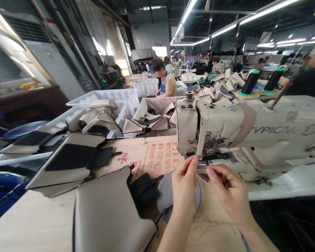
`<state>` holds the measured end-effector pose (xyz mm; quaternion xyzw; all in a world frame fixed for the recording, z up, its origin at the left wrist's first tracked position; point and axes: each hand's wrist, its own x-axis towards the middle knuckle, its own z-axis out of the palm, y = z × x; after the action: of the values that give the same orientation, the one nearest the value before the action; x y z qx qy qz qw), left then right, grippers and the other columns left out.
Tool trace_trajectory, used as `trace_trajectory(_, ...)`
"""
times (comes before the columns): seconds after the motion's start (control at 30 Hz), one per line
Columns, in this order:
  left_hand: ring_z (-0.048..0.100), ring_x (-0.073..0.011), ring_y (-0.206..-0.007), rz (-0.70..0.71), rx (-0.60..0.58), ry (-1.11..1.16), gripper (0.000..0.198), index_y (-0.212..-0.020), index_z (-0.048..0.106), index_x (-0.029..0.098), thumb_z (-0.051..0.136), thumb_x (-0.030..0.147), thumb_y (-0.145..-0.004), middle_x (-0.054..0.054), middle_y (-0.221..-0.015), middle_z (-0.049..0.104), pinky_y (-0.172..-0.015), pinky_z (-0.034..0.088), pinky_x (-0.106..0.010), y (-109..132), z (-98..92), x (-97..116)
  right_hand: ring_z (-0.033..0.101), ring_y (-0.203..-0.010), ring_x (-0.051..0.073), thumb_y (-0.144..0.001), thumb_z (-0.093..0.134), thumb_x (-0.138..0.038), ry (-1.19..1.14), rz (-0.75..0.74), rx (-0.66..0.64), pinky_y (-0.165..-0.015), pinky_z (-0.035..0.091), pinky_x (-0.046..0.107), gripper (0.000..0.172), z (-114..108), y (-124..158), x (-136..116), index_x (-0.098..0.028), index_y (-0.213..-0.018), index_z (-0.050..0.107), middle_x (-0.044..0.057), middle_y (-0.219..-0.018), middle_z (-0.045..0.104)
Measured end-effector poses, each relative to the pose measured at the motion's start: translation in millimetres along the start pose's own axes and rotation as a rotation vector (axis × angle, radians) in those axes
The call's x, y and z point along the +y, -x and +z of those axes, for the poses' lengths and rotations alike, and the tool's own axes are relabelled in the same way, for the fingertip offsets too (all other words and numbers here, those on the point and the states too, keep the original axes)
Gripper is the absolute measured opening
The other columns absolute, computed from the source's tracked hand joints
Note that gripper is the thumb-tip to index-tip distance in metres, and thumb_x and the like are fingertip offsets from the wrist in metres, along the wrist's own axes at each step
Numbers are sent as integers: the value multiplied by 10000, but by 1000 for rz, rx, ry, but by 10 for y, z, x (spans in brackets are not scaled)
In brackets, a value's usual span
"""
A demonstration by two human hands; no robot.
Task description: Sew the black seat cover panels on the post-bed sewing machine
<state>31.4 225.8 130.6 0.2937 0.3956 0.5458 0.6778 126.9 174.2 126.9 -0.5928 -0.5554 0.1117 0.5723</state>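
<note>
My left hand (185, 183) is closed, thumb and forefinger pinched just below the needle area of the sewing machine (215, 122); what it pinches is too small to make out. To its right, my right hand (229, 187) has its fingers curled, with a thin dark thing between them that I cannot identify. A round grey piece (165, 192) lies behind and below my left wrist. Left of it rests a beige panel (105, 210) with a black strap part (145, 189). Loose dark thread (212, 227) lies on the wooden tabletop (21, 224).
More beige and black pieces (68, 157) lie at the left, partly over a white crate (128, 96). A box of similar pieces (157, 120) stands behind the table. Black thread spools (249, 83) stand behind the machine. A seated person (170, 84) is farther back.
</note>
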Motion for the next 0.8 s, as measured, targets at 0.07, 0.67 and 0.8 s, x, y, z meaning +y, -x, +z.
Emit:
trace_trajectory(0.07, 257, -20, -391, 73, 26, -95, 269, -835, 697, 168, 717, 370, -658, 84, -442, 395, -385, 214, -152, -8, 11, 1, 507, -591, 86, -831, 573, -218, 88, -118, 78, -560, 419, 196, 94, 5, -54, -33, -205, -913, 620, 0, -768, 597)
trace_trajectory(0.67, 582, -156, -659, 453, 112, -458, 216, -862, 732, 209, 704, 300, -669, -25, -715, 679, -513, 417, -198, -6, 90, 172, 599, -759, 146, -876, 477, -201, 141, -223, 52, -616, 468, 225, 166, 123, -82, 14, -183, -1001, 585, 62, -837, 616)
trace_trajectory(0.8, 585, -143, -646, 513, 58, -624, 196, -878, 724, 213, 672, 295, -708, -20, -772, 693, -548, 435, -198, -47, 74, 207, 602, -777, 156, -885, 463, -250, 101, -123, 2, -630, 463, 230, 171, 120, -69, 16, -194, -996, 581, 65, -879, 622)
